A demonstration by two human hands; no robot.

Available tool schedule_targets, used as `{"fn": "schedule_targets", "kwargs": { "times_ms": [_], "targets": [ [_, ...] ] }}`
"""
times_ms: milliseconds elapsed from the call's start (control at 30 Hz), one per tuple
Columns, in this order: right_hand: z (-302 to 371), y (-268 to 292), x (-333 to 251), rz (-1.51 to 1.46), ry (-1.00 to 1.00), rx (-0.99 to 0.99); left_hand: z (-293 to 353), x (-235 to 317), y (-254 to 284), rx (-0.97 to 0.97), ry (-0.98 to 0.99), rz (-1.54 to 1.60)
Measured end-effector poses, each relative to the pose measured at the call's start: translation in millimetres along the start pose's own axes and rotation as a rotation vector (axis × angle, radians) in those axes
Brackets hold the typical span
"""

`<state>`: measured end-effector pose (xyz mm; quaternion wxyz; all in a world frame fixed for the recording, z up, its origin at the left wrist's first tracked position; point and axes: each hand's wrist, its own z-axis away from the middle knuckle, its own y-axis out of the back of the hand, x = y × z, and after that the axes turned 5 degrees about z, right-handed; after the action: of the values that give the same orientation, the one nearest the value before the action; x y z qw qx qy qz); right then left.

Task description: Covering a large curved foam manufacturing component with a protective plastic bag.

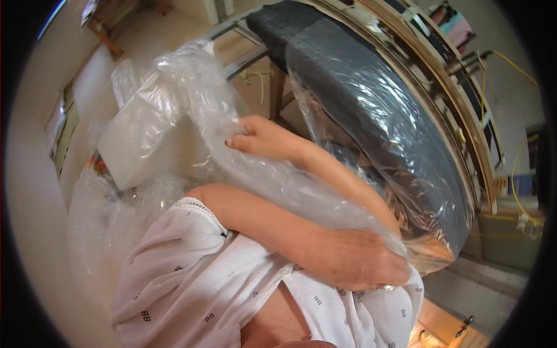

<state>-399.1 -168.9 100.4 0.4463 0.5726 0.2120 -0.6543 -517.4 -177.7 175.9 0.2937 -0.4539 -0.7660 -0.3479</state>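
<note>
A long gathered strip of clear plastic film (278, 177) runs from the upper left down to the lower right, across my front. My left arm crosses my body, and my left hand (365, 261) is closed at the strip's lower right end, its fingertips curled out of sight. Farther up, my right hand (264, 138) reaches back to the left and has its thumb and fingers closed round the bunched film. Beside my right forearm lies a large dark grey padded piece (360, 98), curved by the lens and covered in shiny clear plastic.
Long wooden strips (429, 58) run along the padded piece's far side. A metal rail frame (246, 61) stands behind it. Pale plastic sheeting (145, 145) hangs at the left. A yellow cord (512, 61) hangs at the right, above a tiled floor (470, 290).
</note>
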Motion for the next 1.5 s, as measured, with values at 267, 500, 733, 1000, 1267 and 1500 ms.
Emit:
{"fn": "schedule_targets", "kwargs": {
  "times_ms": [267,500,733,1000,1267,1500],
  "targets": [
    [451.4,-119.8,92.5,0.178,-0.861,0.712,-51.3,-27.0,82.3,0.562,0.104,-0.013],
    [599.7,-435.3,46.8,0.289,-1.802,1.163,-105.7,-221.7,4.8,0.375,0.339,-0.221],
    [699.3,-618.4,16.4,0.365,-2.785,1.311,-155.9,-275.6,-36.1,0.289,0.176,-0.658],
    [521.0,-105.8,111.1,0.220,-0.776,1.951,-170.4,-289.8,-12.0,0.266,0.284,-0.697],
    [383.7,77.3,136.3,0.129,-0.309,1.484,-163.0,-272.9,2.8,0.248,0.031,-0.512],
    [427.7,37.7,113.2,0.581,-0.520,1.648,-61.7,-186.4,86.3,0.232,0.390,-1.118]
  ]
}}
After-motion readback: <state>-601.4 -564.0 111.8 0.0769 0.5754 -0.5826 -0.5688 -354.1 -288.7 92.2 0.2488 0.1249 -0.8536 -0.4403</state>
